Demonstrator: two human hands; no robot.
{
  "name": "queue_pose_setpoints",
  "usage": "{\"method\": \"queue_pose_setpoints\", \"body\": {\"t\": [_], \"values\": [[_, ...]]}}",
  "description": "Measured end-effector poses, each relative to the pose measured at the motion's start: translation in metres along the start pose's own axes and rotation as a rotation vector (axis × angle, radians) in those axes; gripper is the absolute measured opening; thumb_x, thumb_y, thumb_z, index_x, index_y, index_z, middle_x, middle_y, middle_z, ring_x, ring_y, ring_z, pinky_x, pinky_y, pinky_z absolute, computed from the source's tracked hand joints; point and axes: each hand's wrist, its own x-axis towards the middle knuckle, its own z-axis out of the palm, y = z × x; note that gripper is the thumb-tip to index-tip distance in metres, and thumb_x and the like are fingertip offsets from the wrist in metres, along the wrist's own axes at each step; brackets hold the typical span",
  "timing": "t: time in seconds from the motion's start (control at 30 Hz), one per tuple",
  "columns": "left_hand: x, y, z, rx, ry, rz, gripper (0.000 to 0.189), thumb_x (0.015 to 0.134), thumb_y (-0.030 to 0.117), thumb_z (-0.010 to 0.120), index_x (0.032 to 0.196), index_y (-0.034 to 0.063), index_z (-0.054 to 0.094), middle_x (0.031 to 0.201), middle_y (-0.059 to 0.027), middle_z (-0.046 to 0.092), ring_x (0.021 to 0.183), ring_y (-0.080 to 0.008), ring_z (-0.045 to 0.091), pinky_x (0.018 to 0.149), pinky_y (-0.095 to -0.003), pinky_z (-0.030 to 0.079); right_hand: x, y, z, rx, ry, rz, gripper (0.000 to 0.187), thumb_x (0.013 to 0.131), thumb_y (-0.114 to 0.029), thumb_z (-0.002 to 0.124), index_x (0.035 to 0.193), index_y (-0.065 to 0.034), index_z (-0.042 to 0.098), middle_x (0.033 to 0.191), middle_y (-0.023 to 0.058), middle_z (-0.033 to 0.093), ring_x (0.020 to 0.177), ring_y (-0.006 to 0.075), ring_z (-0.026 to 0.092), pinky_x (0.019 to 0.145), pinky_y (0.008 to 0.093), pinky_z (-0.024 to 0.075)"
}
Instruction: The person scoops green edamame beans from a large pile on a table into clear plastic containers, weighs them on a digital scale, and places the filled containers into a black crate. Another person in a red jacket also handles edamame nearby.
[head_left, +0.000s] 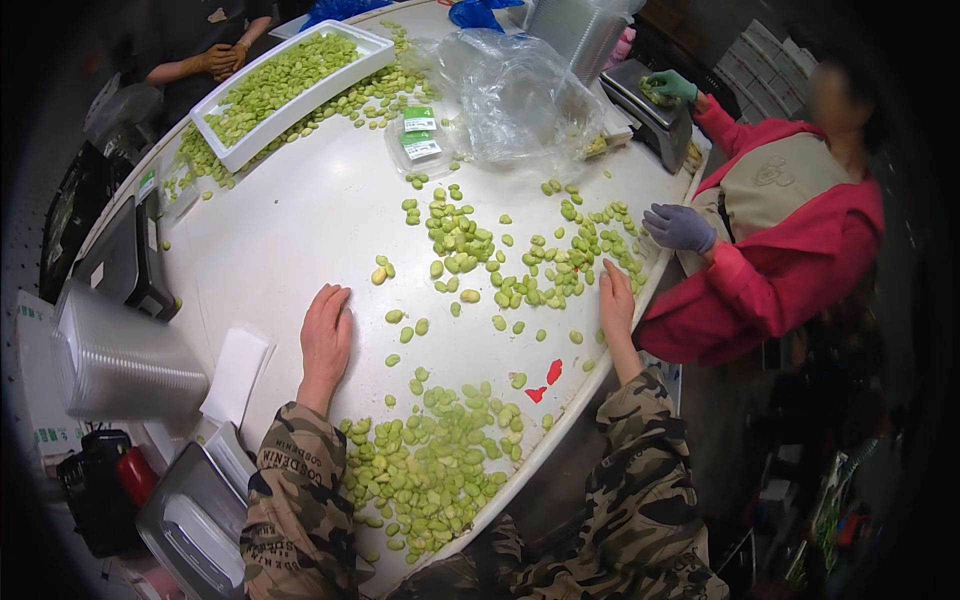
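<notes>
My left hand (326, 341) rests on the white tabletop (247, 225), fingers extended and nothing held. My right hand (617, 307) lies at the table's right edge, palm turned inward, touching or almost touching a spread of shelled broad beans (559, 274). Between and beyond my hands is another cluster of green beans (457, 236), with a few yellowish ones among them. A larger heap of broad beans (420, 457) lies close to my body, between my camouflage sleeves. Two red scraps (553, 372) sit to the right of that heap.
A white foam tray (292, 94) of beans stands at the far left. Labelled clear boxes (417, 142) and plastic bags (517, 105) lie beyond. Stacked containers (135, 367) and a scale (127, 255) line the left. A co-worker's gloved hand (679, 227) is near my right.
</notes>
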Motion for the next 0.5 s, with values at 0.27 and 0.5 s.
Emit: {"method": "queue_pose_setpoints", "body": {"t": [0.27, 0.5], "values": [[0.024, -0.003, -0.006, 0.031, -0.008, -0.004, 0.042, 0.093, 0.013, 0.05, 0.134, 0.0034, 0.053, 0.139, -0.0168, 0.052, 0.132, -0.0323, 0.046, 0.107, -0.0419, 0.037, 0.035, -0.036, 0.044, -0.082, -0.101, -0.099, 0.037, 0.093, -0.032, 0.062, 0.125, -0.0136, 0.065, 0.123, 0.0114, 0.059, 0.113, 0.0256, 0.057, 0.096, 0.0337, 0.0444], [0.03, -0.008, -0.006, 0.055, -0.005, 0.003, 0.038, 0.093, 0.012, 0.049, 0.131, 0.0072, 0.056, 0.136, -0.0154, 0.054, 0.127, -0.0316, 0.05, 0.106, -0.0405, 0.039, -0.011, -0.096, 0.066, -0.052, -0.353, -0.192, 0.037, 0.092, -0.035, 0.065, 0.123, -0.0148, 0.066, 0.112, 0.0086, 0.062, 0.111, 0.0241, 0.056, 0.094, 0.0343, 0.0446]]}}
